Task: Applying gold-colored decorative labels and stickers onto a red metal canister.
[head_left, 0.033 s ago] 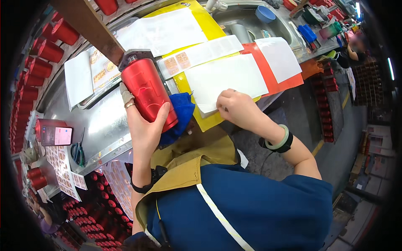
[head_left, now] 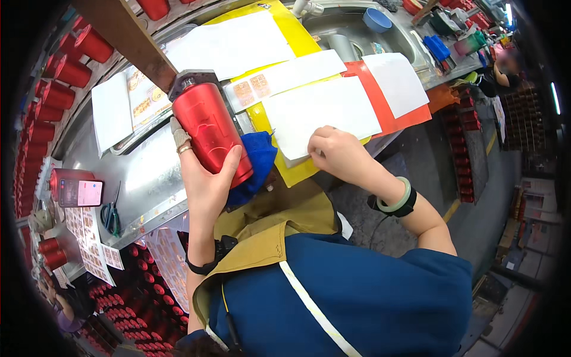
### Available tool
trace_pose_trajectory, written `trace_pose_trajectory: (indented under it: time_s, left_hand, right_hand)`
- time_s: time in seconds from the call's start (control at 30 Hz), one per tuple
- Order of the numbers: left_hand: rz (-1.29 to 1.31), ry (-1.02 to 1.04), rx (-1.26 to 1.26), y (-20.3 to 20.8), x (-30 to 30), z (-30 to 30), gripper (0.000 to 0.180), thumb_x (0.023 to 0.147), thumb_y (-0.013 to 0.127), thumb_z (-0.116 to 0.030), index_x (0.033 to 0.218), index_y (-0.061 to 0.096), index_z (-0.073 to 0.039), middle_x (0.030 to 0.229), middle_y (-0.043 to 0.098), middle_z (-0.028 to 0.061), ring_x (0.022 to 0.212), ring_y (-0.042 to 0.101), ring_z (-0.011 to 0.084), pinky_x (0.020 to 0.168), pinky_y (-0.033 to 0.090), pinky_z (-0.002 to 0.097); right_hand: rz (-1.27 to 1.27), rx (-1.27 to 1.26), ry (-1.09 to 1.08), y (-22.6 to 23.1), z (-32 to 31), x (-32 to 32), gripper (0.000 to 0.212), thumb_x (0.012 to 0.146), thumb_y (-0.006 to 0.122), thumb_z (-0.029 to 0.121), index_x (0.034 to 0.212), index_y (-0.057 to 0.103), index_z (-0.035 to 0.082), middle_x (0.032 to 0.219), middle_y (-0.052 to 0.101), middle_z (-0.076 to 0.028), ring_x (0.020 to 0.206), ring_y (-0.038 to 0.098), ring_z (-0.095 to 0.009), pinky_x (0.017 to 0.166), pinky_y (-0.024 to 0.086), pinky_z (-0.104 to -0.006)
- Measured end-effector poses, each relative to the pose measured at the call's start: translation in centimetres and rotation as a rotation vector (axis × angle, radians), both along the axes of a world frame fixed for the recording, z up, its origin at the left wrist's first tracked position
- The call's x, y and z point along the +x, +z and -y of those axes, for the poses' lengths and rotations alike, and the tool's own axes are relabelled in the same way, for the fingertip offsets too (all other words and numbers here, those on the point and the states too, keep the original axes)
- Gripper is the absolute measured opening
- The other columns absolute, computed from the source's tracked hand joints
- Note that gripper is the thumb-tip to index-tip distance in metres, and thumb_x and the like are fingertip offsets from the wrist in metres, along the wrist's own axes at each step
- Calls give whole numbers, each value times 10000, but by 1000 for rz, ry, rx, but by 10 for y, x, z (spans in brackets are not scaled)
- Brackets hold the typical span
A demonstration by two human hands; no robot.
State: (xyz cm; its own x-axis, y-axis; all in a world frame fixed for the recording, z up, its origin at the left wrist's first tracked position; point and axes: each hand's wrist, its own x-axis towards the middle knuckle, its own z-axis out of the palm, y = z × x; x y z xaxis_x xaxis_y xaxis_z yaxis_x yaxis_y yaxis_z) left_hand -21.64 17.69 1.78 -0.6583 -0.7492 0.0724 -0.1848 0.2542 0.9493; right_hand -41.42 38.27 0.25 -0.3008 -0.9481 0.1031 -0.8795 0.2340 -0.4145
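My left hand (head_left: 205, 178) is wrapped round the lower part of a shiny red metal tumbler (head_left: 205, 128), thumb on its near side. A ring and a light finger cover show on that hand. The tumbler lies tilted, its far end against a dark holder (head_left: 191, 82) at the foot of a wooden post. Beneath its near end is a blue cloth (head_left: 257, 157). My right hand (head_left: 336, 152) is closed, fingertips curled together at the near edge of a white sheet (head_left: 324, 113); whatever they pinch is hidden. That sheet rests on a yellow sheet (head_left: 297, 175).
A strip with orange-brown square decals (head_left: 309, 74) lies beyond the white sheet, a red sheet (head_left: 407, 122) to its right. A steel sink (head_left: 404, 41) holds a blue bowl (head_left: 377, 20). At left are a phone (head_left: 81, 193), scissors (head_left: 110, 219) and several red tumblers (head_left: 56, 98). The wooden post (head_left: 128, 38) rises far left.
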Motion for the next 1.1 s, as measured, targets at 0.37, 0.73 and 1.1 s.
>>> trace_pose_trajectory:
  time_s: [0.37, 0.73, 1.1]
  left_hand:
    - [12, 22, 0, 4, 0, -3, 945, 855, 808, -150, 1578, 230, 43, 1450, 459, 209, 1278, 516, 268, 1098, 417, 381]
    - [10, 58, -102, -2, -2, -9, 872, 899, 778, -160, 1579, 263, 21, 1443, 479, 184, 1256, 523, 244, 1080, 425, 361]
    - [30, 108, -146, -2, -7, -15, 947, 870, 773, -136, 1602, 195, 27, 1545, 377, 213, 1381, 426, 281, 1156, 338, 382]
  right_hand:
    - [239, -378, -579, 63, -46, -70, 237, 994, 608, 197, 1080, 635, -22, 895, 664, -88, 834, 605, -119, 769, 497, -305]
    - [240, -906, -1462, 106, -348, -173, 151, 1012, 554, 176, 1041, 569, 29, 835, 567, -44, 651, 521, -100, 554, 437, -230]
    - [411, -360, -1877, -122, -325, -262, 254, 967, 506, 160, 781, 606, 18, 643, 590, -87, 433, 516, -179, 370, 367, -325]
